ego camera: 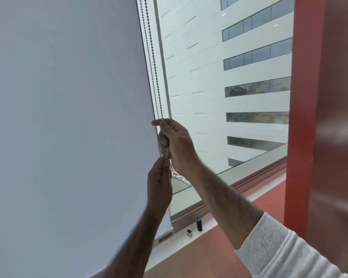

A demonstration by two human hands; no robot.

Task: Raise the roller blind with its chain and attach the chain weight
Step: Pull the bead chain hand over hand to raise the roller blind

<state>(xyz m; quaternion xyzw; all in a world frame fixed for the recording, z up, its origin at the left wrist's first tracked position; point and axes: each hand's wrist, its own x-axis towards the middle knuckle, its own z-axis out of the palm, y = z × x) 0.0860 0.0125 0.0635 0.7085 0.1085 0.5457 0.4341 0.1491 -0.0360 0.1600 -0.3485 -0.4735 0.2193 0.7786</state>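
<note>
The white roller blind (pixel 68 117) hangs fully down and covers the left part of the window. Its bead chain (pixel 152 57) runs down the blind's right edge in two strands. My right hand (pixel 176 143) grips both strands, fingers curled round them, at about mid height. Just below it, my left hand (pixel 160 183) pinches the chain between thumb and fingertips. On the sill stands a small dark cylinder (pixel 199 224), with a small pale clip-like piece (pixel 189 233) to its left. Which of these is the chain weight I cannot tell.
The window pane (pixel 229 97) looks out on a white building. The pale sill (pixel 185 240) runs along the bottom of the window. A red pillar (pixel 303 117) stands at the right, and a red floor (pixel 209 257) lies below.
</note>
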